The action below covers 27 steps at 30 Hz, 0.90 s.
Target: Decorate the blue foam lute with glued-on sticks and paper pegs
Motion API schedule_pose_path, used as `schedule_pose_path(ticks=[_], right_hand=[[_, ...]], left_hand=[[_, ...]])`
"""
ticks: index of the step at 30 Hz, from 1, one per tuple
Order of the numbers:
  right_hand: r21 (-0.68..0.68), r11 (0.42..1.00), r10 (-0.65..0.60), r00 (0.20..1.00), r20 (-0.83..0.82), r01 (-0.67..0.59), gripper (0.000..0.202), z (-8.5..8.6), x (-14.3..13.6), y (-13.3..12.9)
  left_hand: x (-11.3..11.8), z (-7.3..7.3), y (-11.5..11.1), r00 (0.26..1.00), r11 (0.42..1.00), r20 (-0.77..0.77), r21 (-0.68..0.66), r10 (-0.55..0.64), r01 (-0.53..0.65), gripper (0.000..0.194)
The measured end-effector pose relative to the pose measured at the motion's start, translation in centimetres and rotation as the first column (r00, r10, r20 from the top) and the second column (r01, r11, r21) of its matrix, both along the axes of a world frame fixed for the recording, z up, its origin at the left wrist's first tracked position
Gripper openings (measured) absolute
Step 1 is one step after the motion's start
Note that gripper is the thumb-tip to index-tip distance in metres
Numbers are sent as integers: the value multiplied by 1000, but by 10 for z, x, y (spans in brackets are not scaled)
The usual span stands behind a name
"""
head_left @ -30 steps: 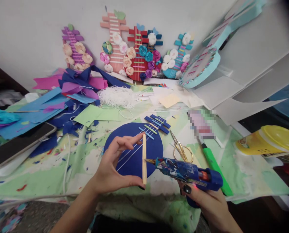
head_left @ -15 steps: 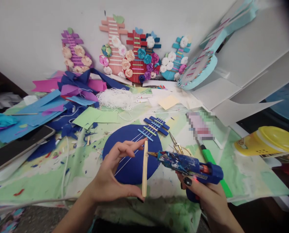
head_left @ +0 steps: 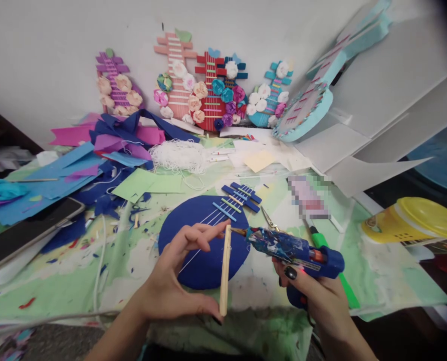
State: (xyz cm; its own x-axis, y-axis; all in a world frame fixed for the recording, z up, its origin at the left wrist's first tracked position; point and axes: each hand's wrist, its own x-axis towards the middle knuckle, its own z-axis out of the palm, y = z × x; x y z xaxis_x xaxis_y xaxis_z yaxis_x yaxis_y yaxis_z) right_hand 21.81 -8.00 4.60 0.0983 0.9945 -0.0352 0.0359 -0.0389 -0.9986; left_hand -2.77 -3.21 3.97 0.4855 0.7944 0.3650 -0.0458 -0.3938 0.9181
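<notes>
One pale, narrow, straight-edged wooden stick (head_left: pixel 225 271) stands nearly upright in front of the round blue paper guitar (head_left: pixel 186 218), above the near edge of the counter (head_left: pixel 400 288). The left hand (head_left: pixel 174 276) has its grip pinching the stick end to end, index finger at the top, thumb at the bottom. The right hand (head_left: pixel 317 296) has its grip wrapped round the handle of one blue, paint-smeared glue gun (head_left: pixel 283 245), its nozzle by the stick's upper end; whether they touch is hard to tell. Five smaller decorated guitars stand along the wall, the dark blue one (head_left: pixel 236 67) half hidden behind the red one (head_left: pixel 212 93); one larger aqua guitar (head_left: pixel 313 108) leans at right. The gun hides the scissors' (head_left: pixel 269 218) handles, and a pixelated patch (head_left: pixel 309 196) is unreadable.
</notes>
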Motion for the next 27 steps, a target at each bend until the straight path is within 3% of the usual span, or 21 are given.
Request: schedule_pose_path(ticks=[7,13,21,27], right_hand=[[-9,1000,-14,1000,-24,14,24,-1,2,-2],[10,986,169,980,-101,-169,24,-4,6,-1],[23,991,132,957,-257,-130,26,1,-8,18],[-49,962,230,897,-377,-268,23,-10,-3,10]], left_hand=[[-1,-3,0,1000,1000,18,-21,-12,12,71],[-2,-4,0,997,998,75,-53,-18,22,72],[-2,-4,-2,991,998,119,-38,-55,60,74],[-3,-6,-2,985,995,162,-70,-54,66,75]])
